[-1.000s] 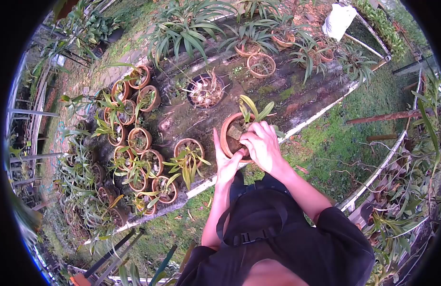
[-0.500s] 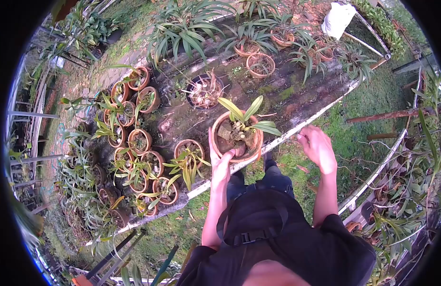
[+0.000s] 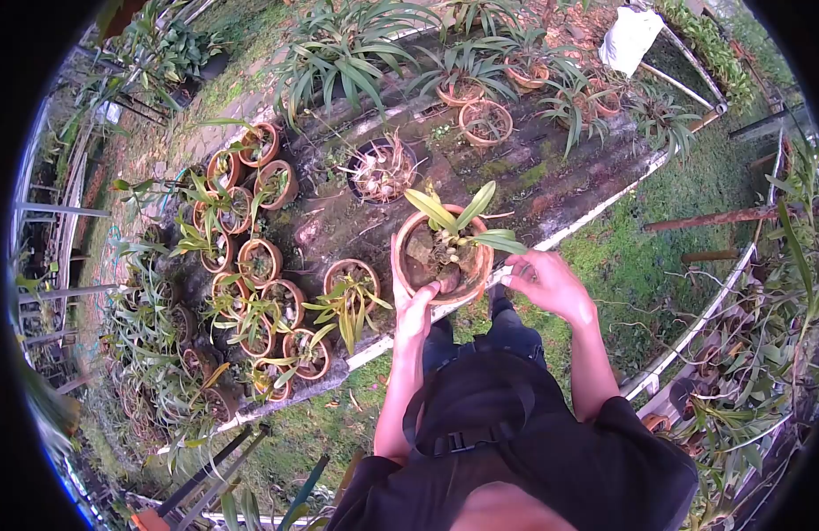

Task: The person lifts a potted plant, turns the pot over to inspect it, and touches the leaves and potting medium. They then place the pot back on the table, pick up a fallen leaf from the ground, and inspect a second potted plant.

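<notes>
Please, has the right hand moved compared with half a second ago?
Yes. The right hand has moved left in the view: it was over the grass, and now its fingertips overlap the bench's pale edge.

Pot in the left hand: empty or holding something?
Not empty: a leafy plant sits inside the pot, with brown chunks beside its base. How deep the fill goes, I cannot tell.
</notes>
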Demonstrator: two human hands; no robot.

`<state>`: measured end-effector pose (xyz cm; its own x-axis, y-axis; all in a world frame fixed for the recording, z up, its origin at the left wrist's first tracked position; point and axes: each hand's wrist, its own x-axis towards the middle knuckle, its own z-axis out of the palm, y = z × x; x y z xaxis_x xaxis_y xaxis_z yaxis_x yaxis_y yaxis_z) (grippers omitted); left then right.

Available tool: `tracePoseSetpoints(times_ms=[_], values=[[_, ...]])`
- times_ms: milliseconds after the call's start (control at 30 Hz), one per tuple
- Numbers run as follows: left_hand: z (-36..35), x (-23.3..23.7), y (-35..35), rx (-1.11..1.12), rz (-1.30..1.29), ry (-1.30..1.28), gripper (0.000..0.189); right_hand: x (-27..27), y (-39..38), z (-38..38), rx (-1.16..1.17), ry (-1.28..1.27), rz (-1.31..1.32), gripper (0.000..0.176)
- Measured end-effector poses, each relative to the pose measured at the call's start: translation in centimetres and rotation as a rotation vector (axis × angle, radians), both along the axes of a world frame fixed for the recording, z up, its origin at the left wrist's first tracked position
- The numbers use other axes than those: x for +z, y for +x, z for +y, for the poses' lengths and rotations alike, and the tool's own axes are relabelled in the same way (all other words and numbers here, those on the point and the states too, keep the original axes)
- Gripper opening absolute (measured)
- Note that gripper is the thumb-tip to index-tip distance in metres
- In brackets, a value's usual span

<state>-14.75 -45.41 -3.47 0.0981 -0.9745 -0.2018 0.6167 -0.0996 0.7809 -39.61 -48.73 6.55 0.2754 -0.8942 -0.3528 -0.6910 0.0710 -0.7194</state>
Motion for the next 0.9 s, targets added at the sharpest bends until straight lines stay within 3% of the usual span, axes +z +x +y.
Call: tracePoseSetpoints(times_ms=[100, 200, 300, 400, 600, 700, 833, 900], values=[[0.6, -0.9, 0.6, -0.004, 0.067, 0.063, 0.077, -1.5, 0.4, 0.3, -0.107, 0.15, -0.164, 0.06], [0.9, -2.2, 1.4, -0.021, 0.269, 0.15, 0.085, -3.8, 2.0, 0.5, -0.184, 0.025, -0.476, 0.072], [0.8, -2.6, 1.3, -0.001, 0.399, 0.158, 0.083, -2.5, 3.2, 0.1, -0.143, 0.22, -0.556, 0.071], [0.8, -1.6, 1.2, 0.035, 0.373, 0.186, 0.072, -2.7, 3.7, 0.1, -0.179, 0.389, -0.629, 0.063], [0.7, -1.0, 1.9, 0.001, 0.11, 0.136, 0.073, -4.1, 4.1, 0.0, -0.151, 0.353, -0.606, 0.05], [0.5, 0.9, 1.7, -0.042, -0.044, 0.135, 0.083, -5.2, 4.7, 0.3, -0.211, 0.313, -0.541, 0.045], [-0.6, 4.2, 1.3, -0.035, -0.183, -0.093, 0.093, -6.1, 5.5, 0.6, -0.297, 0.344, -0.586, 0.043], [-0.1, 2.6, 1.8, -0.037, -0.129, -0.013, 0.089, -5.2, 5.9, 1.0, -0.338, 0.298, -0.607, 0.043]])
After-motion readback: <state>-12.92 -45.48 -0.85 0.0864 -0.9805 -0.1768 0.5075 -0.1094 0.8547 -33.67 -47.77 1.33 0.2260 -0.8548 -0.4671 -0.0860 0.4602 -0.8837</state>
